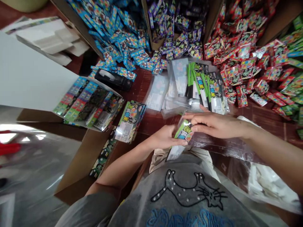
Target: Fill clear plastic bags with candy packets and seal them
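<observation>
A clear plastic packet with a green and black printed card (184, 131) is held close to the body at the table's front edge. My left hand (165, 137) is closed round its lower left part. At its upper end, my right hand (210, 123) pinches the clear top with thumb and fingers. Beyond my right hand lie several green-edged printed cards (200, 83), beside flat clear plastic bags (157, 93). A small stack of finished-looking packets (130, 121) rests left of my left hand.
Heaps of blue (118, 41), purple (175, 37) and red (239, 63) small packets spread across the back and right. A black tape dispenser (113, 79) sits near a filled display box (87, 104). An open cardboard box (78, 157) stands below at left.
</observation>
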### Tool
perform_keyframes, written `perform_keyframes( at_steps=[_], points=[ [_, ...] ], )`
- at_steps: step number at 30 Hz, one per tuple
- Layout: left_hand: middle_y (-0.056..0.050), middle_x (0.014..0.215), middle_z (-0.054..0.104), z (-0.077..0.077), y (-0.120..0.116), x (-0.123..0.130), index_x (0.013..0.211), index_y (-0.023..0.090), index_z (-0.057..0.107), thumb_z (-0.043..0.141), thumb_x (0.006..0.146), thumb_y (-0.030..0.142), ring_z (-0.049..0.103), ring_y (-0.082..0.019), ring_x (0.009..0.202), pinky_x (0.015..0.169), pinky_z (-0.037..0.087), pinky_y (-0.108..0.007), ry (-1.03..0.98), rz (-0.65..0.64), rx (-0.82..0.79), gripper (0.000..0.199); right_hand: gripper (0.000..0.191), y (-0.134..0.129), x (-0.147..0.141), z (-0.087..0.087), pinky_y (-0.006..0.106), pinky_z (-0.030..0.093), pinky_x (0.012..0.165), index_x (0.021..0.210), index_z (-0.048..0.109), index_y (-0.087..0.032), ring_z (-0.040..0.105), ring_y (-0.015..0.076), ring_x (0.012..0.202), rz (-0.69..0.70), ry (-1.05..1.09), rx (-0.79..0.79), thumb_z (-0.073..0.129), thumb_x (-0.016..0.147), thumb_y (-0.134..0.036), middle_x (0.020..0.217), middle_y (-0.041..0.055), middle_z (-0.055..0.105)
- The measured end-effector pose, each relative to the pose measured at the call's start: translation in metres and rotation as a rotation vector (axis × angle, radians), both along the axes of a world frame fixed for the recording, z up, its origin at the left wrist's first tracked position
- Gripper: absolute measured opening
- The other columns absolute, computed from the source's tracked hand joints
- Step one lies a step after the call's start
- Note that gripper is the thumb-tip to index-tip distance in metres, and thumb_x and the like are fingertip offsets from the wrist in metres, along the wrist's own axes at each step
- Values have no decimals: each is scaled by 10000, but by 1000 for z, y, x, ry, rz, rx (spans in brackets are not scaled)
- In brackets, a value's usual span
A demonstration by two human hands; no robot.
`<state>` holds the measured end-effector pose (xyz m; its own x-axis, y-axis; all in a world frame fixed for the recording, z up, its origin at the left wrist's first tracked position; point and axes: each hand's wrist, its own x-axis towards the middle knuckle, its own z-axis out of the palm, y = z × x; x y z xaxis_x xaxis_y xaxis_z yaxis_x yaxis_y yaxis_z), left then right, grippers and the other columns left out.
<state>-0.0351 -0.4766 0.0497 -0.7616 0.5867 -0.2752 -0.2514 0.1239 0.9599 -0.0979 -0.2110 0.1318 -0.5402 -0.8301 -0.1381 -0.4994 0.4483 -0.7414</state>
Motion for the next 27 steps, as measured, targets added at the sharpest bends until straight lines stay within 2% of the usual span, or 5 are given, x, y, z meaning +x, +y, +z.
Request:
perform_keyframes(
  at_steps=[5, 15, 18, 22, 27],
  points=[
    [-98, 1126, 849, -17, 10, 9, 1100, 154, 830, 956, 771, 552, 788, -228, 972, 963, 623, -371, -117, 577, 70, 532, 423, -26, 43, -39, 413, 635, 863, 1284, 662, -235, 790, 240, 924, -653, 20, -95, 501, 1108, -584, 1061, 91, 816],
    [-213, 1561, 585, -49, 30, 19, 1601, 199, 454, 694, 1017, 584, 621, -309, 1452, 1201, 545, -476, 455, 928, -237, 739, 450, -74, 66, -128, 292, 214, 472, 943, 659, -179, 563, 204, 416, -845, 485, 298, 330, 1149, -406, 543, 61, 630],
    [-210, 1698, 422, -26, 0, -9, 1683, 245, 352, 654, 1060, 476, 427, -327, 1620, 1311, 424, -536, 811, 952, -495, 730, 430, -70, 60, -114, 291, 250, 466, 1049, 709, -159, 625, 209, 465, -772, 559, 331, 395, 1155, -434, 633, 92, 716],
    [-165, 1507, 658, 21, -49, -114, 1425, 197, 672, 518, 1088, 289, 544, -352, 1485, 1317, 376, -562, 904, 542, -913, 382, 465, -66, 27, -64, 324, 470, 563, 1180, 750, -142, 767, 260, 705, -609, 707, 316, 479, 1141, -518, 912, 153, 814],
    [-311, 1486, 653, 33, -75, -255, 1505, 26, 582, 591, 1057, 395, 604, -449, 1430, 1198, 476, -553, 393, 330, -1368, 580, 408, -51, -134, -19, 498, 606, 994, 1431, 681, -86, 724, 362, 1239, -545, 750, 286, 548, 1090, -265, 1391, 238, 735]
  ],
)
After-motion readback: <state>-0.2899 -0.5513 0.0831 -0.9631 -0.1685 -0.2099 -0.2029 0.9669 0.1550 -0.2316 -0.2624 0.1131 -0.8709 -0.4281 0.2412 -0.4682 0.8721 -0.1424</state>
